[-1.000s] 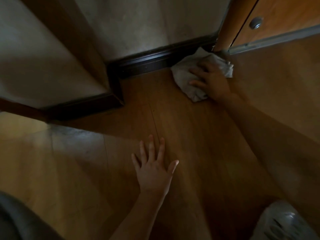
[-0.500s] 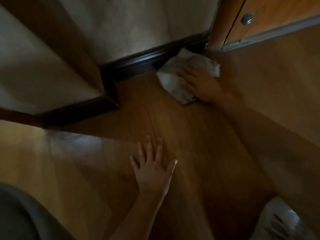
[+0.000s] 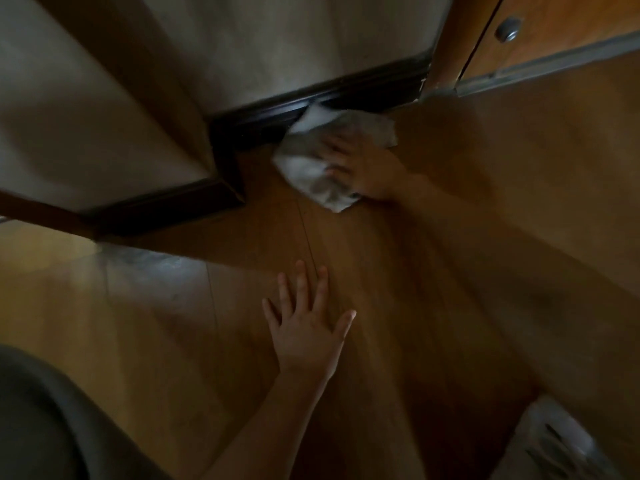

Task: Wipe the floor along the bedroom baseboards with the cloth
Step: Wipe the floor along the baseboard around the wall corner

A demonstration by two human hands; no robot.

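Note:
A crumpled white cloth (image 3: 311,168) lies on the wooden floor (image 3: 398,271) against the dark baseboard (image 3: 346,95). My right hand (image 3: 363,164) presses flat on top of the cloth, fingers spread toward the baseboard. My left hand (image 3: 306,327) rests palm down on the floor nearer to me, fingers straight and spread, holding nothing. The baseboard turns a corner (image 3: 225,157) to the left of the cloth and runs on along a second wall.
A wooden door frame (image 3: 453,46) and a cabinet door with a round knob (image 3: 507,29) stand at the top right above a metal floor strip (image 3: 554,60). A white shoe (image 3: 561,445) shows at the bottom right. Grey clothing (image 3: 45,420) fills the bottom left.
My right hand has slid the cloth leftward along the baseboard, away from the door frame and toward the wall corner. My left hand has stayed planted on the floor.

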